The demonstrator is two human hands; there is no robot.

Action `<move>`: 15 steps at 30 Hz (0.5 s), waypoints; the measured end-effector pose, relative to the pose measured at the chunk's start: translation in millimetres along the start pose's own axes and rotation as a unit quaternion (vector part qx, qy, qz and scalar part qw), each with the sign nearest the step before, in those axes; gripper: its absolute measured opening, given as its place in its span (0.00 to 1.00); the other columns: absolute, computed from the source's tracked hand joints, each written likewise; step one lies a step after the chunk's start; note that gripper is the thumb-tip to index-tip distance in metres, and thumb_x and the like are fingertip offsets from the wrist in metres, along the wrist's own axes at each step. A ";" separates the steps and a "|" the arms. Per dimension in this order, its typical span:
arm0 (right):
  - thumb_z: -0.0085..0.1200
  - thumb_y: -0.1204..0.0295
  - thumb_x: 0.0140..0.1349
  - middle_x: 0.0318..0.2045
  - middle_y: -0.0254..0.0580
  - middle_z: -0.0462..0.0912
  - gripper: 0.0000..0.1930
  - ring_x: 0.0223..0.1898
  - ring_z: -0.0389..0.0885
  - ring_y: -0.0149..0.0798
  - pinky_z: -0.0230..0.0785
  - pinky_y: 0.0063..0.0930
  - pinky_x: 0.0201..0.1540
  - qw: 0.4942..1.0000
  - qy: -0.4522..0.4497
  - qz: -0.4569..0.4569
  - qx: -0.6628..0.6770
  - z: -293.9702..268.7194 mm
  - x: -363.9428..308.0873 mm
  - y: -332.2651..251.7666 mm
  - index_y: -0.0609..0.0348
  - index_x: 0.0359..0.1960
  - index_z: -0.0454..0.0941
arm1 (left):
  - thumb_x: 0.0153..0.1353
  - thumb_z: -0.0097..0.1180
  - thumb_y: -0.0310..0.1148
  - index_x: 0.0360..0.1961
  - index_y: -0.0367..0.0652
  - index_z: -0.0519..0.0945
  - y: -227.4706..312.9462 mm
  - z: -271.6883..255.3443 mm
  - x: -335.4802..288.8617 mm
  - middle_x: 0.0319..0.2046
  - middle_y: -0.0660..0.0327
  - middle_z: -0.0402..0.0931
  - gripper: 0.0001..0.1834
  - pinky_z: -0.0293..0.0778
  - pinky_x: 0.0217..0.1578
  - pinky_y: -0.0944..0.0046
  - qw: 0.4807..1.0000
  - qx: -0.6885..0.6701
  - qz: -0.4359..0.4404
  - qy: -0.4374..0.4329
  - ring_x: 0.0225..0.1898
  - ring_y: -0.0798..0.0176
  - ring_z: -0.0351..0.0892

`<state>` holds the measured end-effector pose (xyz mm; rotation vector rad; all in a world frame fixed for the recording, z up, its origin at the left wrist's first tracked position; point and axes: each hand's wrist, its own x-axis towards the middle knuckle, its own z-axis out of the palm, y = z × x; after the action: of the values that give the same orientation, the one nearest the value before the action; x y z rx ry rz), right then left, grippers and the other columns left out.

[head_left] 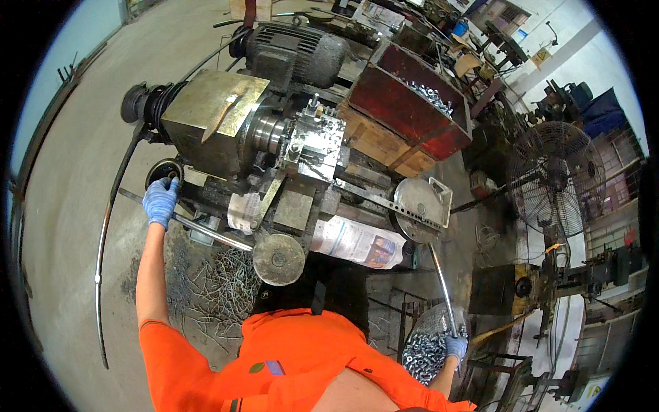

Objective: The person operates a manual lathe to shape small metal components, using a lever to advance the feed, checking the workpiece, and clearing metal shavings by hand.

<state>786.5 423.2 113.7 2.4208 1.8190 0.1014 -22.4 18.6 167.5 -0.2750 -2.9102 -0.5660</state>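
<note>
My right hand [455, 348] grasps the lever [442, 288]; left hand [161, 200] looks closed on the wheel [163, 167], grip partly hidden; I'd swing the lever smoothly, wheel steady

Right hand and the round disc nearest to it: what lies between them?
In the head view, a shiny rod stretches between the right hand and the disc.
</note>
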 end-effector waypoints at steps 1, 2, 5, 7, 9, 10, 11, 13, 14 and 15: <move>0.59 0.58 0.42 0.37 0.61 0.80 0.22 0.41 0.80 0.55 0.71 0.41 0.46 1.000 0.009 -0.001 0.006 3.6 1.1 2.9 0.64 0.34 0.81 | 0.56 0.52 0.52 0.33 0.47 0.83 0.3 0.5 0.6 0.32 0.53 0.80 0.20 0.73 0.37 0.53 1.000 -0.001 0.001 -0.001 0.36 0.49 0.79; 0.60 0.59 0.41 0.35 0.62 0.80 0.22 0.40 0.80 0.56 0.71 0.40 0.45 1.000 0.019 -0.003 0.011 4.2 1.1 2.4 0.66 0.32 0.81 | 0.56 0.52 0.52 0.33 0.47 0.83 0.0 0.3 0.5 0.32 0.53 0.80 0.20 0.73 0.37 0.53 1.000 -0.002 0.000 -0.002 0.36 0.49 0.79; 0.60 0.58 0.42 0.35 0.61 0.80 0.22 0.40 0.79 0.56 0.70 0.40 0.46 1.000 0.020 -0.004 0.017 -0.7 -5.6 -1.2 0.65 0.32 0.81 | 0.56 0.52 0.52 0.33 0.47 0.83 2.4 -2.7 0.8 0.32 0.53 0.80 0.20 0.73 0.37 0.53 1.000 0.002 -0.008 -0.019 0.36 0.49 0.79; 0.60 0.58 0.42 0.36 0.60 0.80 0.22 0.41 0.79 0.56 0.70 0.41 0.46 1.000 0.011 -0.001 0.013 -0.8 -7.0 -0.3 0.65 0.33 0.80 | 0.56 0.52 0.52 0.34 0.47 0.83 1.1 0.2 2.4 0.32 0.53 0.80 0.20 0.73 0.37 0.53 1.000 -0.007 -0.004 -0.016 0.36 0.49 0.79; 0.60 0.57 0.42 0.36 0.60 0.80 0.23 0.41 0.79 0.57 0.70 0.41 0.46 1.000 -0.001 -0.001 0.013 -10.4 -13.9 -9.4 0.65 0.34 0.80 | 0.56 0.52 0.52 0.34 0.47 0.83 -2.7 1.7 2.1 0.32 0.53 0.80 0.20 0.73 0.38 0.53 1.000 -0.012 -0.001 -0.009 0.36 0.49 0.79; 0.60 0.57 0.42 0.36 0.61 0.80 0.23 0.41 0.78 0.57 0.70 0.41 0.46 1.000 -0.009 -0.004 0.014 -24.7 -23.2 -22.2 0.65 0.35 0.80 | 0.56 0.52 0.52 0.34 0.47 0.83 -6.2 1.1 0.2 0.32 0.53 0.80 0.20 0.73 0.38 0.53 1.000 -0.013 -0.001 -0.002 0.36 0.49 0.79; 0.61 0.57 0.42 0.37 0.61 0.80 0.24 0.42 0.78 0.57 0.70 0.41 0.46 1.000 -0.015 -0.001 0.016 -33.8 -31.1 -27.0 0.65 0.35 0.80 | 0.56 0.52 0.52 0.34 0.47 0.83 -5.5 2.2 0.7 0.32 0.53 0.80 0.20 0.73 0.38 0.53 1.000 -0.015 0.003 0.003 0.36 0.49 0.79; 0.61 0.57 0.41 0.37 0.61 0.80 0.25 0.42 0.78 0.57 0.70 0.41 0.47 1.000 -0.003 -0.009 0.027 -26.5 -28.8 -18.5 0.65 0.36 0.79 | 0.56 0.52 0.52 0.34 0.47 0.83 -3.7 2.7 0.2 0.32 0.53 0.80 0.20 0.73 0.38 0.53 1.000 -0.017 0.007 0.012 0.36 0.49 0.79; 0.62 0.56 0.41 0.37 0.61 0.80 0.26 0.42 0.78 0.57 0.70 0.41 0.47 0.999 0.002 -0.015 0.033 -26.5 -29.9 -18.7 0.65 0.37 0.79 | 0.56 0.52 0.52 0.34 0.47 0.83 -3.3 2.3 -0.4 0.32 0.53 0.80 0.20 0.73 0.38 0.53 1.000 -0.017 0.008 0.018 0.36 0.49 0.79; 0.62 0.56 0.40 0.37 0.61 0.80 0.26 0.42 0.78 0.57 0.70 0.41 0.47 0.999 -0.009 -0.008 0.035 -29.1 -31.3 -20.6 0.65 0.37 0.79 | 0.56 0.52 0.52 0.34 0.47 0.83 -2.6 1.2 -0.7 0.32 0.53 0.80 0.20 0.73 0.38 0.53 1.000 -0.017 0.002 0.012 0.36 0.49 0.79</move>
<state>754.7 400.2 140.3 2.4442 1.8636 0.0141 -22.4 16.6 165.4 -0.2777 -2.8791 -0.6129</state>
